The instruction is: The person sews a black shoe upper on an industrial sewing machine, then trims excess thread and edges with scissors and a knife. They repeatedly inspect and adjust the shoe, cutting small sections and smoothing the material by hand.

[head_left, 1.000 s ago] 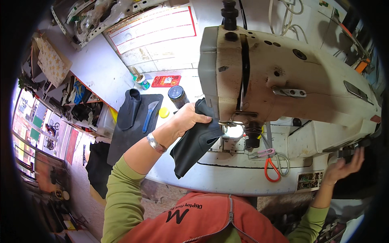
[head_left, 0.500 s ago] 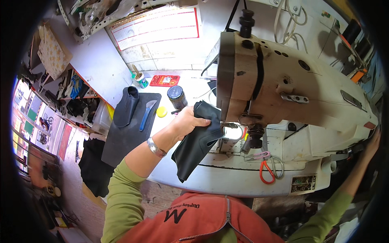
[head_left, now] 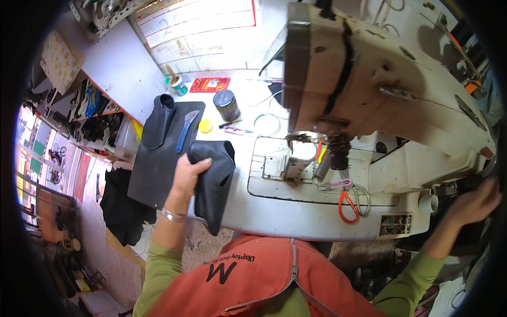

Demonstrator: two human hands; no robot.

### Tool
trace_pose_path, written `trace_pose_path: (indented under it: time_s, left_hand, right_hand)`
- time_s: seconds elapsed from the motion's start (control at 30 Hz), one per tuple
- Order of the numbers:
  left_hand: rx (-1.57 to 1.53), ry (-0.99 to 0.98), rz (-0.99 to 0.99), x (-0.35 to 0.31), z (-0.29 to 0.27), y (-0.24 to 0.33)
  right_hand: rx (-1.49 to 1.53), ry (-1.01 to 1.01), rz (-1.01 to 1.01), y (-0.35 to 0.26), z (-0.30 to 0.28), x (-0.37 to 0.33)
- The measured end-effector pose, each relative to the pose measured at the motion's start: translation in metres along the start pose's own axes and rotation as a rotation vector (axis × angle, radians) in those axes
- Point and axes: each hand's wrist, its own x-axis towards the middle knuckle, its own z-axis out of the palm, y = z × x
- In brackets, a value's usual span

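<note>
My left hand grips a folded black leather piece, thumb lying on top, over the front edge of the white table, left of the sewing machine. The leather is apart from the machine's needle area. At the far right, my right hand hangs beside the machine's right end; motion smears its fingers, and I see nothing in it. A black cutting board lies left of my left hand. On the board rest another black leather piece, curled at its top, and a blue-handled knife.
Red-handled scissors lie on the machine bed. Behind my left hand stand a dark jar, a yellow lid, pink-handled snips and a red card. Black material hangs left of the board.
My left hand has drawn the leather away from the machine, toward the left and nearer me. My right hand has come inward and down from the machine's right end. The view has shifted slightly.
</note>
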Motion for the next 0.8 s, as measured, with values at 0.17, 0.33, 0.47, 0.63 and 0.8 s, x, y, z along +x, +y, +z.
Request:
trace_pose_path:
  time_s: [0.17, 0.33, 0.47, 0.63, 0.8]
  left_hand:
    - [-0.101, 0.08, -0.013, -0.029, 0.011, -0.076]
    - [-0.192, 0.034, -0.063, -0.046, 0.017, -0.09]
    - [0.364, 0.406, 0.312, -0.059, 0.032, -0.076]
    - [1.07, 0.057, 0.816, -0.042, 0.061, -0.035]
    - [1.291, -0.055, 0.872, -0.009, 0.09, -0.055]
  right_hand:
    - [0.137, -0.943, -0.368, -0.108, 0.091, -0.191]
    - [-0.061, -1.182, -0.353, -0.092, 0.117, -0.258]
    - [-0.027, -1.205, -0.405, -0.082, 0.119, -0.262]
    - [0.211, -1.22, -0.131, -0.113, 0.104, -0.255]
    - [0.589, -1.046, 0.407, -0.181, 0.11, -0.253]
